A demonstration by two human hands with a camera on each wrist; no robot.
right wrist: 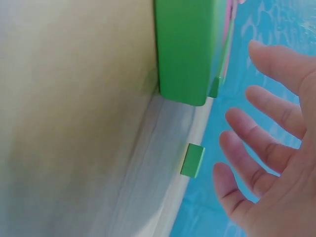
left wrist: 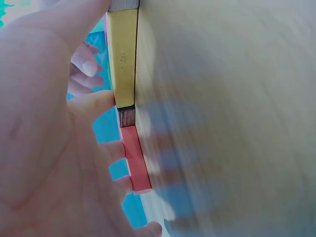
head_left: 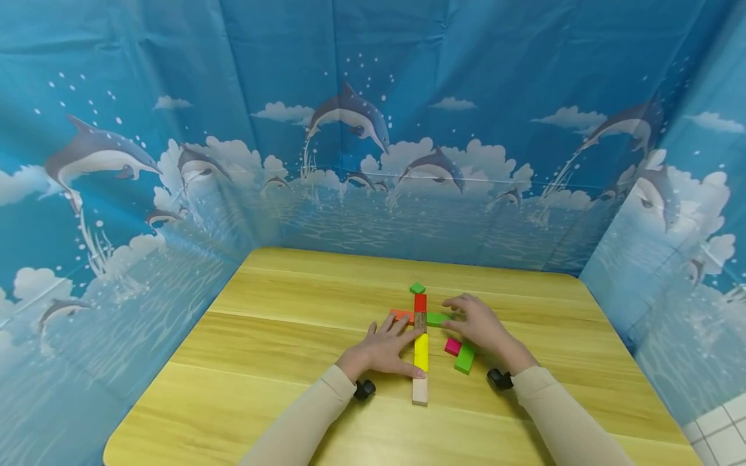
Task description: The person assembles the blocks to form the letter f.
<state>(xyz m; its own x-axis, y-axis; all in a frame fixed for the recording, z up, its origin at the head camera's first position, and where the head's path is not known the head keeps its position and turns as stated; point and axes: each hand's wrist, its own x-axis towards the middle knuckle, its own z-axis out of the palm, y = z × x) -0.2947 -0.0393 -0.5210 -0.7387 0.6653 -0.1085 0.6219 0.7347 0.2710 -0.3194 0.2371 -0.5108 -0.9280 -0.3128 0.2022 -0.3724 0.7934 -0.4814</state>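
Wooden blocks form a cross on the table. Its upright runs from a red block (head_left: 420,303) through a dark brown block (head_left: 420,322) and a yellow block (head_left: 421,353) to a plain wood block (head_left: 419,392). An orange block (head_left: 401,314) makes the left arm and a green block (head_left: 437,320) the right. My left hand (head_left: 384,349) spreads its straight fingers over the left side; in the left wrist view fingertips touch the orange block (left wrist: 136,158). My right hand (head_left: 479,327), fingers loosely bent and holding nothing, hovers by the green arm.
Below my right hand lie a magenta block (head_left: 452,347) and another green block (head_left: 464,358), side by side. A small green block (head_left: 416,288) sits beyond the red one. A blue dolphin-print curtain (head_left: 373,220) rises behind the table (head_left: 280,362).
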